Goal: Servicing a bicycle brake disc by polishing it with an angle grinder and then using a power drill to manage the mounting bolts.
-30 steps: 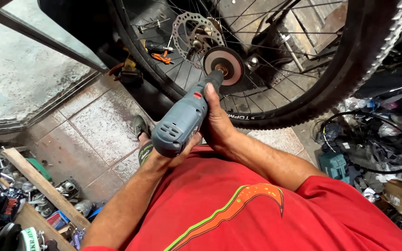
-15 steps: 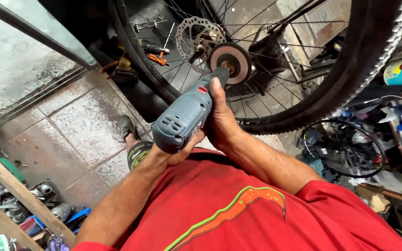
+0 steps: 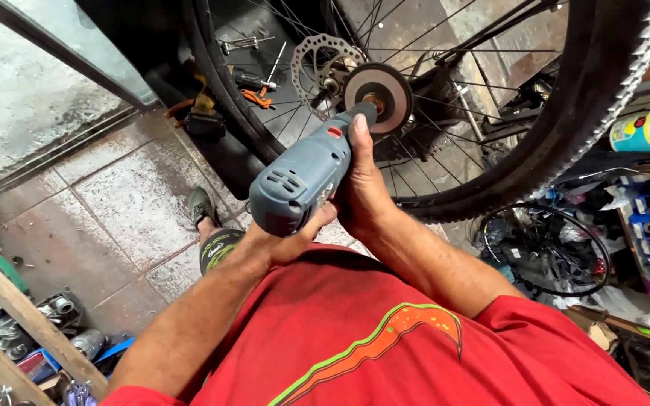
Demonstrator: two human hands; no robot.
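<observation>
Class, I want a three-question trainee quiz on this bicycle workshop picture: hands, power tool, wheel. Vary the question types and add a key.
1. True or false: both hands hold the grey power tool.
2. What is fitted at the tool's front end? A) a drill bit B) a round disc C) a paint brush
3. Fill in: the disc sits beside the perforated brake ____ at the hub of the bicycle wheel.

Key:
1. True: the left hand grips the rear, the right hand the body.
2. B
3. rotor

Looks like a bike repair workshop – big knobby-tyred spoked bicycle wheel point(image 3: 490, 98), spare black tyres point(image 3: 543, 248), scattered metal parts on wooden shelves point(image 3: 16, 316).
</observation>
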